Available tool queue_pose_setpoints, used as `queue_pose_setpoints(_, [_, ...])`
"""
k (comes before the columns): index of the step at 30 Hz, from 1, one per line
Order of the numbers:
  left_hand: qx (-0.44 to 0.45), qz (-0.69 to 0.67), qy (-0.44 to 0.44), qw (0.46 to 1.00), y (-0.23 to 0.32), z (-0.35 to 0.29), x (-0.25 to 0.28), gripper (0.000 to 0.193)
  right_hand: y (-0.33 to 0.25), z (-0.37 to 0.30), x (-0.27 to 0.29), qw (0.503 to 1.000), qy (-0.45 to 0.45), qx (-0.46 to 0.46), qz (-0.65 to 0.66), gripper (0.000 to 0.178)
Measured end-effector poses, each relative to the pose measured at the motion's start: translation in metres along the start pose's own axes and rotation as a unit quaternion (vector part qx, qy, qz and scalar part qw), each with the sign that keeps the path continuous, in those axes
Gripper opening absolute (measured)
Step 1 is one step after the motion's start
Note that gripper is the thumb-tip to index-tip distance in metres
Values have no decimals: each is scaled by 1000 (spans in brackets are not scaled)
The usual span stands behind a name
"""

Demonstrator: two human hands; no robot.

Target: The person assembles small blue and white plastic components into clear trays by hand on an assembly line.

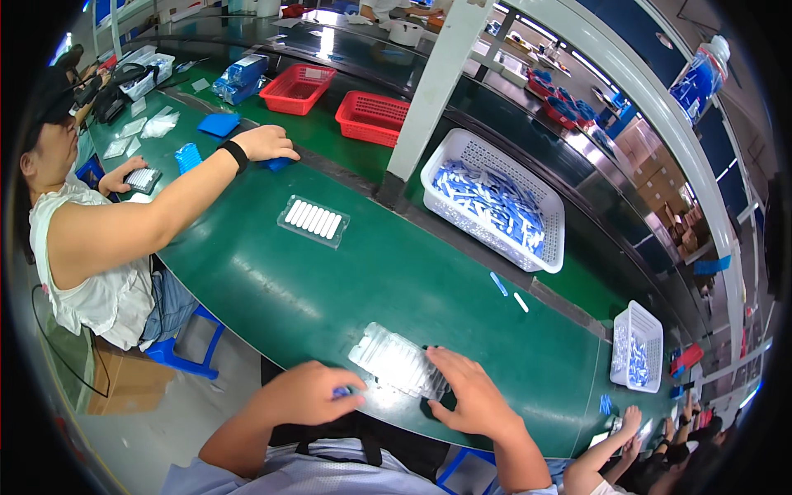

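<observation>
A clear plastic blister tray (388, 356) lies on the green table right in front of me, glare hiding what its slots hold. My right hand (477, 398) grips the tray's right end, with fingers at the far corner and thumb at the near side. My left hand (309, 394) is closed in a pinch just left of the tray, off its surface. A small blue piece (341, 392) shows at its fingertips; most of it is hidden. Farther off lies another clear tray (334, 238), holding several white sticks (313, 218) in a row.
A white basket (554, 239) of blue and white sticks stands beyond a white post (429, 107). One blue stick (498, 284) and one white stick (521, 303) lie loose. A co-worker's arm (165, 206) reaches across at left. Red baskets (299, 89) stand behind; a smaller white basket (638, 346) is at right.
</observation>
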State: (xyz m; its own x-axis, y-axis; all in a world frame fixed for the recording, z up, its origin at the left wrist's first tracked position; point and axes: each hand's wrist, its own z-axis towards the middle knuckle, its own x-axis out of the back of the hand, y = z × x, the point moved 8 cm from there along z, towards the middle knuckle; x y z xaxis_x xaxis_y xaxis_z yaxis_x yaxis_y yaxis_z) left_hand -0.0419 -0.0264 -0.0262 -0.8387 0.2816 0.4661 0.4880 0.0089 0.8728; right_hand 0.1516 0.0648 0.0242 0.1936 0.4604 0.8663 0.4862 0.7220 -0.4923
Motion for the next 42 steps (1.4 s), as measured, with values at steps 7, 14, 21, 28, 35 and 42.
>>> queue_pose_setpoints(7, [25, 137, 116, 984, 5, 35, 45, 76, -2, 5, 5, 997, 76, -26, 11, 81])
queue_pose_setpoints(14, [25, 50, 80, 995, 12, 54, 37, 78, 2, -9, 16, 991, 125, 6, 47, 79])
queue_pose_setpoints(21, [-33, -5, 101, 994, 26, 52, 39, 77, 28, -34, 34, 983, 182, -2, 36, 77])
queue_pose_setpoints(28, [69, 23, 224, 972, -13, -13, 91, 73, 76, -81, 52, 968, 232, -95, 32, 77])
queue_pose_setpoints(35, [94, 190, 231, 949, -17, -23, 81, 89, 73, -74, 34, 982, 163, -94, 29, 73])
queue_pose_setpoints(42, [109, 240, 162, 951, -12, 25, 52, 99, 57, -74, 12, 979, 154, -109, -76, 80])
